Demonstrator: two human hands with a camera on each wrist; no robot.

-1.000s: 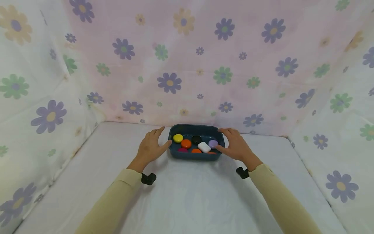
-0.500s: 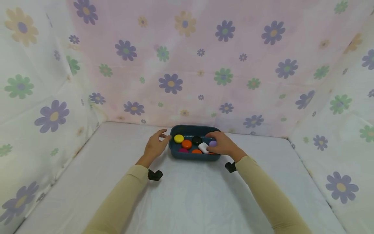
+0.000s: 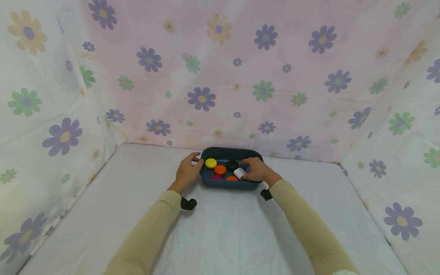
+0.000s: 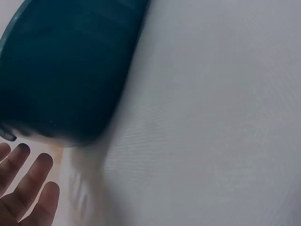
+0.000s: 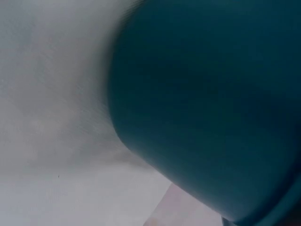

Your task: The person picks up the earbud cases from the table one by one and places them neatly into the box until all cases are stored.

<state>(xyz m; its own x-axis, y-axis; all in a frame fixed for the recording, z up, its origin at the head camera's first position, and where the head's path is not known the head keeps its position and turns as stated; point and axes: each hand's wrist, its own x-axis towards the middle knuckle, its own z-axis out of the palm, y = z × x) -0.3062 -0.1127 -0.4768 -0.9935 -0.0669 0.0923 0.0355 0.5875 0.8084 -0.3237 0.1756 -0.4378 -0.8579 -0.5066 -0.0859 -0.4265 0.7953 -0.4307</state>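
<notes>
A dark teal plastic tub [image 3: 230,185] stands against the back wall, holding several glossy rounded pieces. Among them are a yellow disc [image 3: 211,163], an orange disc [image 3: 220,170], a black disc [image 3: 232,165] and a white rounded block [image 3: 240,173]. My right hand [image 3: 258,170] reaches into the tub's right end, its thumb over the white block and its fingers bent above. A purple piece [image 3: 248,169] shows between thumb and fingers; I cannot tell which piece is held. My left hand [image 3: 186,170] is at the tub's left end, thumb at the rim, fingers relaxed.
A magenta piece [image 3: 216,177] and another orange piece [image 3: 232,178] lie along the tub's front wall. The white-covered table [image 3: 220,236] is enclosed by flower-printed cloth walls [image 3: 233,76]. Close beside each wrist camera, the tub's outer wall [image 4: 66,70] fills much of the view.
My right hand has moved left from the tub's right rim into the tub, over the white and purple pieces. My left hand has shifted slightly right, its fingers closer together.
</notes>
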